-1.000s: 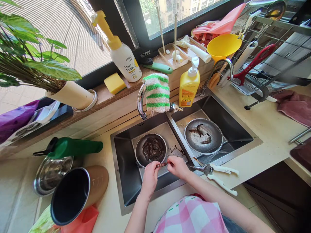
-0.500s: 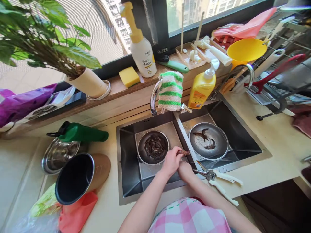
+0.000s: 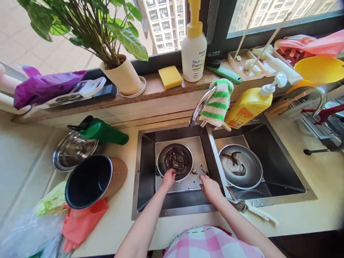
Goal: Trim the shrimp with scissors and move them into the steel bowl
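Observation:
In the left sink basin stands a round pan (image 3: pixel 160 156) filled with a heap of dark, slender, shrimp-like pieces (image 3: pixel 176 161). My left hand (image 3: pixel 168 179) is at its front rim, fingers bent over the nearest pieces; what is between the fingertips is hidden. Over the right side of this basin is my right hand (image 3: pixel 210 187), its fingers curled together, with dark scraps (image 3: pixel 204 172) just beyond the fingertips. A second pan (image 3: pixel 252 174) in the right basin has a few curved brown shrimp-like pieces (image 3: pixel 235 158) lying in it. White-handled shears (image 3: pixel 259 211) rest on the sink's front edge, beside my right forearm.
A tap (image 3: pixel 200 105) draped with a green-striped cloth (image 3: pixel 217 104) rises behind the basins. Beside it leans a yellow pump bottle (image 3: pixel 248 107). On the left counter are a dark-lined pot (image 3: pixel 118 175), a green bottle (image 3: pixel 107 132) and a red rubber glove (image 3: pixel 83 222).
My hands, together around a brown piece before, are now apart: the left has gone to the left pan, the right stays near the divider. Dark scraps now show on the basin floor. My view has shifted left.

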{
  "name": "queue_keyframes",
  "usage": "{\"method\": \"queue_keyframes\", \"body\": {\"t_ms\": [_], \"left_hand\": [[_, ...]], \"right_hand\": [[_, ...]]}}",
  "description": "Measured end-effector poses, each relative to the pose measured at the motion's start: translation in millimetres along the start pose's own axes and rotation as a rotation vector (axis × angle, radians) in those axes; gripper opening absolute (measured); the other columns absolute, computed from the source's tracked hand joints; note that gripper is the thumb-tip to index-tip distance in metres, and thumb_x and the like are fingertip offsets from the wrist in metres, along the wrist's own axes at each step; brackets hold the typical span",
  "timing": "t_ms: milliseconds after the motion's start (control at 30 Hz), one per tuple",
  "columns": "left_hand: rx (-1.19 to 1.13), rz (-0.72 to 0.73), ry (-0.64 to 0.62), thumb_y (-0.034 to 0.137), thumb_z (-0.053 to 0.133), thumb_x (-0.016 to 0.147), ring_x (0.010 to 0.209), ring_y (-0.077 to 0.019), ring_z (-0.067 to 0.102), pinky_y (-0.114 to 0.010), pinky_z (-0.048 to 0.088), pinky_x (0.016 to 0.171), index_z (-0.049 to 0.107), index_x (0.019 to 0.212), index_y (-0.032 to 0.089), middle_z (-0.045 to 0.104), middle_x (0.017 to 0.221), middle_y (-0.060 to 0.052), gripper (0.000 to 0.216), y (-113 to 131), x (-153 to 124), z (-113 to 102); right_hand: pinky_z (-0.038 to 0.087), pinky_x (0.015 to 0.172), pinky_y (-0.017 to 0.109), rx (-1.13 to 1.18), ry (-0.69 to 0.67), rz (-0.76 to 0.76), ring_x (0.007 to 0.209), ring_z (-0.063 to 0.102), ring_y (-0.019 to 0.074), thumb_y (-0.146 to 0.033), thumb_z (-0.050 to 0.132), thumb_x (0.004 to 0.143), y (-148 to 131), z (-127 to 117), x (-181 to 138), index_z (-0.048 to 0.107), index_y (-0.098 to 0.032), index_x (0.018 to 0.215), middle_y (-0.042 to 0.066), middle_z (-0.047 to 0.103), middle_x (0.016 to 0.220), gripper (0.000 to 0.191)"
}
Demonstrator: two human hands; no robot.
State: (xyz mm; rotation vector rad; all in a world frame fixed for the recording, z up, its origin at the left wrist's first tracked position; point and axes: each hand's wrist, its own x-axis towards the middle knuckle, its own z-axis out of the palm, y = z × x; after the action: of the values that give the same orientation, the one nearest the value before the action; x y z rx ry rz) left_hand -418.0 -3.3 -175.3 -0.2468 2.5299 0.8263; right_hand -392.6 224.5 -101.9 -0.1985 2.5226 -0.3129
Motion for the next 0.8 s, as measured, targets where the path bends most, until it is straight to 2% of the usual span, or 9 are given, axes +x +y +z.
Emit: {"method": "queue_keyframes", "body": {"t_ms": [100, 233, 433, 600, 800], "left_hand": [[0.01, 0.006, -0.045, 0.008, 0.048, 0.076, 0.085, -0.0187, 0.057, -0.03, 0.041, 0.077, 0.06, 0.087, 0.013, 0.062, 0.088, -0.009, 0.018, -2, 6, 13], [0.018, 0.09, -0.111, 0.012, 0.045, 0.079, 0.091, -0.0199, 0.055, -0.03, 0.039, 0.079, 0.059, 0.094, 0.016, 0.061, 0.094, -0.009, 0.021, 12, 7, 20], [-0.025, 0.261, -0.256, 0.018, 0.045, 0.08, 0.089, -0.0171, 0.057, -0.025, 0.039, 0.078, 0.058, 0.096, 0.022, 0.062, 0.094, -0.004, 0.021, 27, -20, 28], [-0.076, 0.177, -0.329, 0.018, 0.044, 0.079, 0.078, -0.019, 0.058, -0.027, 0.04, 0.069, 0.057, 0.097, 0.019, 0.063, 0.083, -0.006, 0.022, 13, -32, 39], [-0.085, 0.106, -0.401, 0.018, 0.045, 0.078, 0.078, -0.0176, 0.057, -0.025, 0.038, 0.068, 0.059, 0.092, 0.019, 0.063, 0.08, -0.004, 0.02, 9, -17, 45]], "right_hand": [[0.043, 0.068, 0.026, 0.011, -0.062, 0.085, 0.086, 0.061, 0.0203, -0.011, 0.045, 0.078, 1, 5, 9, 0.054, -0.016, 0.1, 0.01, 0.063, 0.095, 0.024], [0.044, 0.071, 0.028, 0.061, -0.128, 0.19, 0.09, 0.061, 0.0214, -0.012, 0.045, 0.077, -1, 19, 42, 0.055, -0.016, 0.101, 0.012, 0.065, 0.097, 0.027], [0.046, 0.071, 0.028, 0.081, -0.189, 0.303, 0.092, 0.062, 0.0222, -0.011, 0.048, 0.075, -5, 54, 93, 0.057, -0.013, 0.103, 0.014, 0.065, 0.098, 0.029], [0.046, 0.071, 0.028, 0.079, -0.22, 0.346, 0.092, 0.062, 0.0224, -0.008, 0.042, 0.078, -13, 81, 114, 0.06, -0.013, 0.103, 0.015, 0.066, 0.098, 0.031], [0.046, 0.076, 0.028, 0.083, -0.26, 0.304, 0.094, 0.061, 0.0224, -0.004, 0.037, 0.08, -16, 88, 123, 0.064, -0.013, 0.098, 0.014, 0.066, 0.099, 0.034]]}}
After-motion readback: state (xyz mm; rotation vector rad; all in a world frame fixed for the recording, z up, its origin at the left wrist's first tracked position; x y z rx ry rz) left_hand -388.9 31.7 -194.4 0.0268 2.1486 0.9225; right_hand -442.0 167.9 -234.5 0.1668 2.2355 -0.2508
